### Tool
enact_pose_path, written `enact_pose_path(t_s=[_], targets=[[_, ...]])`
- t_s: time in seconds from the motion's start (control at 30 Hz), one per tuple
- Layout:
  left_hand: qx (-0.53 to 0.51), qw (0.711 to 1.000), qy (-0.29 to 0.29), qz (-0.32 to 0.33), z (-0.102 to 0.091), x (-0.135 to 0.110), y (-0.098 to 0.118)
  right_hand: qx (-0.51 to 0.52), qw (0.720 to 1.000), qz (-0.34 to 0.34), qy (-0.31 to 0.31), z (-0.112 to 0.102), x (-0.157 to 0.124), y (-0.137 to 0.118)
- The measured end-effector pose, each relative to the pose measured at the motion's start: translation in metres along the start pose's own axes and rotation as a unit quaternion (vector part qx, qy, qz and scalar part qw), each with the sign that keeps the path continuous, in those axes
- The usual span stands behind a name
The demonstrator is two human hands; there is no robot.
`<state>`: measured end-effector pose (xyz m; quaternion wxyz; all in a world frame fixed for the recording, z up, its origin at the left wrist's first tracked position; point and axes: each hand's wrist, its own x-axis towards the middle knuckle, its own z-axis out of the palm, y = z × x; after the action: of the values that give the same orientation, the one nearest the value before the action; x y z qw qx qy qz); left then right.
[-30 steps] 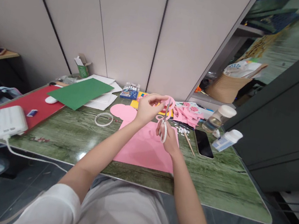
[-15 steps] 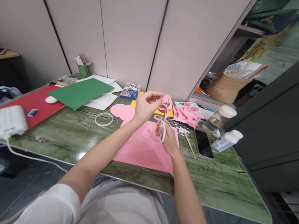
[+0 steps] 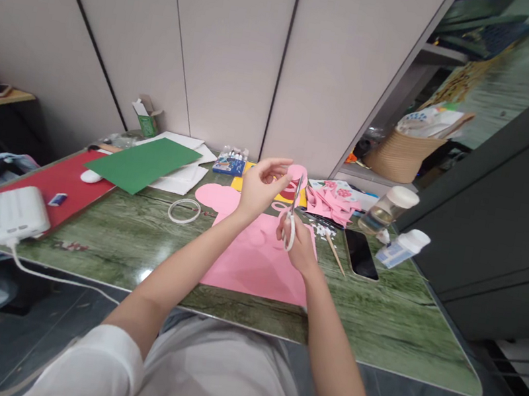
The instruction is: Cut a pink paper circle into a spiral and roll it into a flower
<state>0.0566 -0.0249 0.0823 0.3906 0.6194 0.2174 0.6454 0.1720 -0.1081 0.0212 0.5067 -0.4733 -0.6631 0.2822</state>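
Note:
Between thumb and fingers, my left hand (image 3: 264, 190) pinches a small rounded piece of pink paper (image 3: 297, 174) above the table. My right hand (image 3: 300, 240) is closed around the white handles of a pair of scissors (image 3: 291, 225). The blades point away from me and lie at the right edge of the pink piece. Beneath both hands is a large pink sheet (image 3: 252, 273) with smaller pink pieces on it. Overlapping pink paper circles (image 3: 214, 197) rest to the left of my left wrist. Pink paper scraps (image 3: 331, 205) are heaped beyond my right hand.
A phone (image 3: 360, 255), a wooden stick (image 3: 336, 255), a clear bottle (image 3: 387, 211) and a white bottle (image 3: 403, 248) stand or lie at right. Leftward are a white ring (image 3: 184, 211), green sheet (image 3: 144, 162), red sheet (image 3: 69, 194) and power bank (image 3: 19, 215). Cabinet panels rise behind.
The scissors and my right hand have shifted slightly to the right. The pink piece in my left hand has turned a little, and its rounded face shows more.

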Motion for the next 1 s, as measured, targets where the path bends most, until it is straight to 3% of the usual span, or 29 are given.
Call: enact_pose_path(t_s=[0.37, 1.0], targets=[[0.003, 0.999, -0.035, -0.025, -0.002, 0.002, 0.002, 0.010, 1.000, 0.001, 0.000, -0.001, -0.001, -0.003], [0.046, 0.993, -0.108, -0.010, -0.018, 0.012, 0.006, 0.011, 1.000, 0.009, -0.018, 0.000, -0.001, -0.004]])
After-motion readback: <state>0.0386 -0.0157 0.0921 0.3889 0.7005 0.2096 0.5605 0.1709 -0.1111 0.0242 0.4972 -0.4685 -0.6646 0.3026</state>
